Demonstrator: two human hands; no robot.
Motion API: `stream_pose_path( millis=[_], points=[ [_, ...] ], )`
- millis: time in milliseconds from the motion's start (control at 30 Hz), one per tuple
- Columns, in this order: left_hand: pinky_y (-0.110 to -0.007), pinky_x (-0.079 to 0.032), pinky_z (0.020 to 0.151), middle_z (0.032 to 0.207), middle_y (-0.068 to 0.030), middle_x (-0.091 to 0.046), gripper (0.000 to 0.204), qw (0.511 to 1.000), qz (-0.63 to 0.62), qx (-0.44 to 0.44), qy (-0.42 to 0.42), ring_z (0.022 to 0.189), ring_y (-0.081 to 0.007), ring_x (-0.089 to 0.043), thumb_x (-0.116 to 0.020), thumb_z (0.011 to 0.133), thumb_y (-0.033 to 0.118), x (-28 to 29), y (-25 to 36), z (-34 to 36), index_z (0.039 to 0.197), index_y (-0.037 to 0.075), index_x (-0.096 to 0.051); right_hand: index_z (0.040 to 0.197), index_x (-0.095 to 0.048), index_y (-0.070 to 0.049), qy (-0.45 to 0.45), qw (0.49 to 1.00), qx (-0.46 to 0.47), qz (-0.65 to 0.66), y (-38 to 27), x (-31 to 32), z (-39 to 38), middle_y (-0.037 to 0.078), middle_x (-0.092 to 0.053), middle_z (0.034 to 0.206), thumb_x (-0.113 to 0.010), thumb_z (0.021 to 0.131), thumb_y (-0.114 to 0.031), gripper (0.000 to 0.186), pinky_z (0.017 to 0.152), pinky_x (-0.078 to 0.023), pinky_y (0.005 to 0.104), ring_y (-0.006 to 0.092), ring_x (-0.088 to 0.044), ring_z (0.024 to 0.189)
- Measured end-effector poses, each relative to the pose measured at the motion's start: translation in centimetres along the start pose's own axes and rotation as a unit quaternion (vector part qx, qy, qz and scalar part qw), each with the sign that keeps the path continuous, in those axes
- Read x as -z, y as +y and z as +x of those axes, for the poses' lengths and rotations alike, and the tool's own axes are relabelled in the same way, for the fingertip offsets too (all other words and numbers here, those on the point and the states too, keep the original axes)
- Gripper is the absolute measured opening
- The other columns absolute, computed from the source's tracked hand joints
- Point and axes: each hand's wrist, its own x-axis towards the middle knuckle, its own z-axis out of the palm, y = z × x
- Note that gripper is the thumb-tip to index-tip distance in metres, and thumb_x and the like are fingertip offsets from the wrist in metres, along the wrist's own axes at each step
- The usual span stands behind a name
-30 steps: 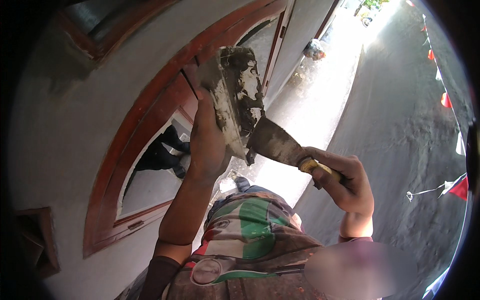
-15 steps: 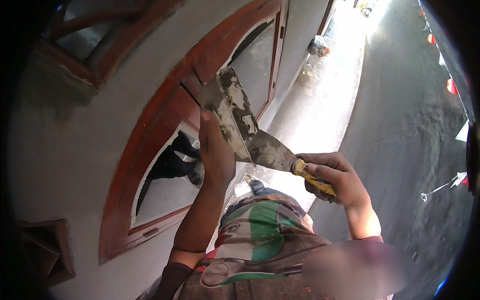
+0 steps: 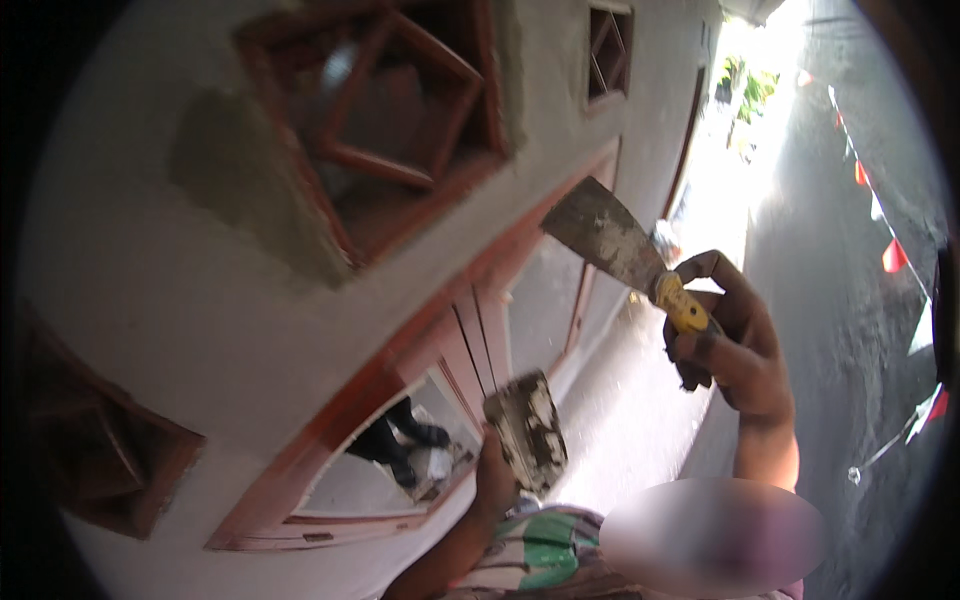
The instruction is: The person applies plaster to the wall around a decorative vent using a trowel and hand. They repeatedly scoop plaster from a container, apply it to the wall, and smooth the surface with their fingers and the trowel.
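Observation:
My left hand (image 3: 493,472) is closed on a flat plate (image 3: 532,428) smeared with dark grey and white paste, low in front of the red-framed glass doors (image 3: 465,345). My right hand (image 3: 737,355) grips the yellow handle of a putty knife (image 3: 605,236), raised higher, its wide stained blade pointing up and left, apart from the plate. Beyond and left of the blade, a red wooden vent (image 3: 440,150) with a diamond insert is set in the pale wall, a damp-looking grey patch (image 3: 240,180) beside it.
Another red vent (image 3: 100,450) is at lower left, a smaller one (image 3: 608,50) farther up. A narrow sunlit walkway (image 3: 640,440) runs past plants (image 3: 745,95). A grey wall (image 3: 850,320) on the right carries bunting (image 3: 892,256).
The view has tilted toward the wall's upper vent. The putty knife has left the plate and risen, blade now pointing up-left. The plate sits lower in the picture.

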Motion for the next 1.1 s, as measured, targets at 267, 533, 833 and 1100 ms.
stream_pose_path(
  millis=[267,533,833,1100],
  points=[
    [-0.044,-0.059,0.104,0.136,-0.0148,-0.067,0.069,0.998,0.039,-0.003,-0.053,0.119,-0.0268,-0.071,-0.023,0.116,0.057,1.3,1.2,-1.5,0.155,0.005,-0.046,0.135,-0.065,0.002,0.004,0.906,0.298,-0.3,-12.2,-2.9,9.0,0.005,-0.073,0.106,-0.076,0.091,-0.013,0.049,0.056,-0.041,0.0195,0.0023,-0.051,0.064],
    [-0.043,-0.059,0.102,0.133,-0.0142,-0.068,0.07,0.998,0.021,0.008,-0.055,0.116,-0.0261,-0.071,-0.024,0.115,0.059,2.2,2.3,-1.8,0.152,0.004,-0.047,0.129,-0.069,0.003,0.011,0.845,0.256,-0.47,-23.5,-7.4,13.1,0.007,-0.076,0.09,-0.079,0.086,-0.017,0.048,0.056,-0.043,0.0223,0.0098,-0.065,0.069],
    [-0.044,-0.059,0.103,0.134,-0.0137,-0.068,0.07,0.997,0.0,-0.013,-0.079,0.117,-0.0263,-0.071,-0.023,0.115,0.06,3.0,3.4,-1.9,0.153,0.005,-0.047,0.087,-0.08,0.0,0.009,0.817,0.209,-0.537,-28.6,-11.8,12.2,0.002,-0.066,0.066,-0.08,0.088,-0.02,0.02,0.046,-0.036,0.0248,0.0075,-0.05,0.053],
    [-0.045,-0.056,0.109,0.142,-0.0143,-0.064,0.073,0.996,0.035,-0.008,-0.081,0.125,-0.0275,-0.067,-0.024,0.114,0.062,0.8,6.0,-4.1,0.157,0.007,-0.045,0.111,-0.073,0.001,0.022,0.758,0.285,-0.587,-27.7,-9.4,11.6,0.007,-0.074,0.087,-0.078,0.088,-0.016,0.029,0.057,-0.046,0.0261,0.0111,-0.062,0.068]
  ],
)
